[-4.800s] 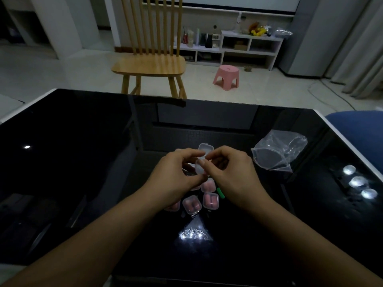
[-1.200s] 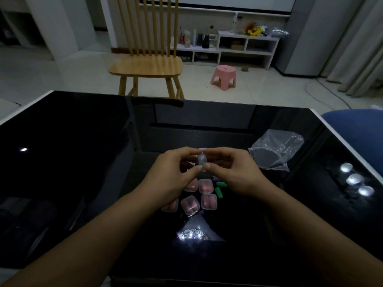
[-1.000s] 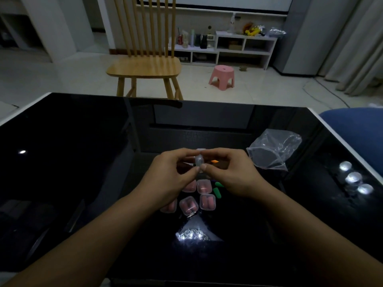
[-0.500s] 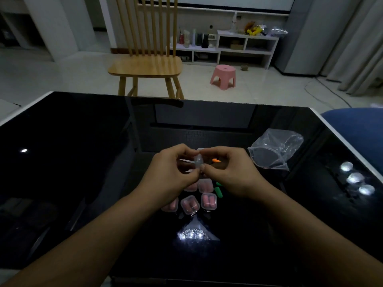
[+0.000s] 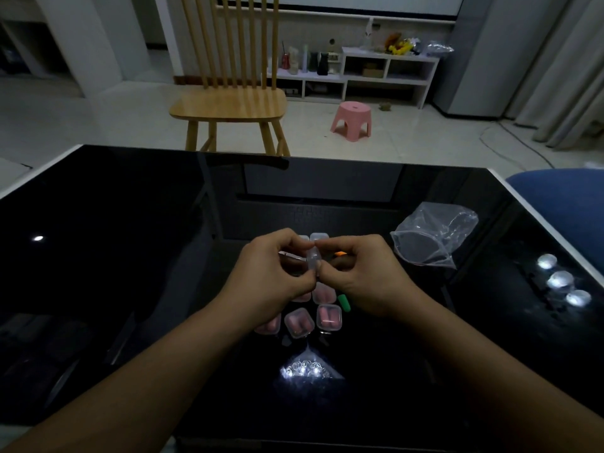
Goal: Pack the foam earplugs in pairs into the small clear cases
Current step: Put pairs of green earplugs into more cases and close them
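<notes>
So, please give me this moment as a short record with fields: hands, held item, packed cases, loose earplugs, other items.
hands: left hand and right hand both pinch one case above the table
held item: small clear case
packed cases: pink-filled cases below the hands
loose earplugs: green earplug; orange earplug
other items: clear plastic bag

- Small clear case (image 5: 313, 260), pinched between left hand (image 5: 273, 279) and right hand (image 5: 362, 276): contents indistinguishable.
- Filled cases (image 5: 299, 322) below the hands: upper row partly covered.
- Orange earplug (image 5: 341, 253): mostly hidden behind right-hand fingers.
- Both forearms: cut off by the lower edge.
</notes>
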